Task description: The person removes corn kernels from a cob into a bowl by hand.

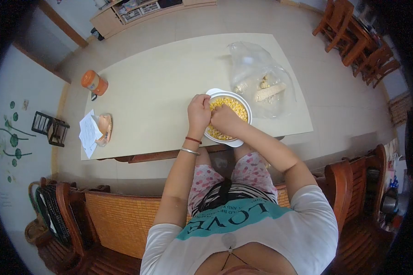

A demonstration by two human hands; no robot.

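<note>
A white bowl (249, 112) with two side handles stands near the table's front edge, holding loose yellow corn kernels (234, 107). Over its left part, my left hand (199, 112) is closed, fingers bent toward the kernels. Against it, my right hand (226, 121) is curled above the bowl's middle. Whatever lies between the fingers is hidden. To the right, a clear plastic bag (248, 62) is spread on the table, with a stripped corn cob (270, 92) and smaller cob pieces (264, 82) on it.
On the left of the pale table (160, 91) are an orange container (92, 81), white papers (90, 133) and a plastic-wrapped item (105, 127). A wooden bench (124, 220) is behind me. Wooden chairs (339, 23) stand at the far right.
</note>
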